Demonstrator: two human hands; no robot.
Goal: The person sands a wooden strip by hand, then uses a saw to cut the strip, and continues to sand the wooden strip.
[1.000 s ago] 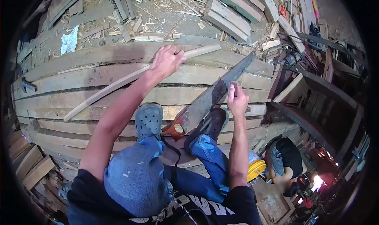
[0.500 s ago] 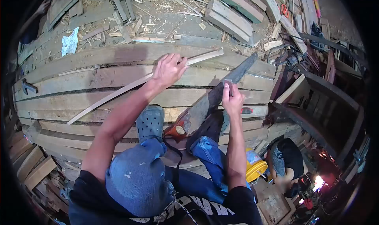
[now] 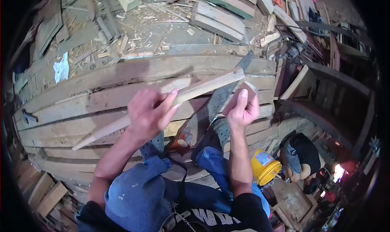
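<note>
My left hand [image 3: 149, 112] is closed around a long pale wooden strip [image 3: 211, 84], which slants from lower left up to the right above the planks. Between the thumb and fingers of my right hand [image 3: 244, 112] is a small flat brown piece [image 3: 250, 89], possibly wood; the hand hides part of it. The strip's right end lies close to this piece, with a small gap showing. Under both hands a handsaw [image 3: 205, 112] rests on the planks, its blade pointing away and its orange-brown handle near my feet.
Long wooden planks [image 3: 101, 91] run across below me. A hammer [image 3: 29, 117] lies at their left end. Behind are stacked beams [image 3: 219, 20], shavings and a pale cloth [image 3: 61, 68]. To the right stand a yellow bucket [image 3: 266, 169] and a crouching person [image 3: 302, 152] near a bright glow.
The strip has come up off the planks and nearer to me, with my left hand moving left and down. My right hand has turned, showing more of the brown piece.
</note>
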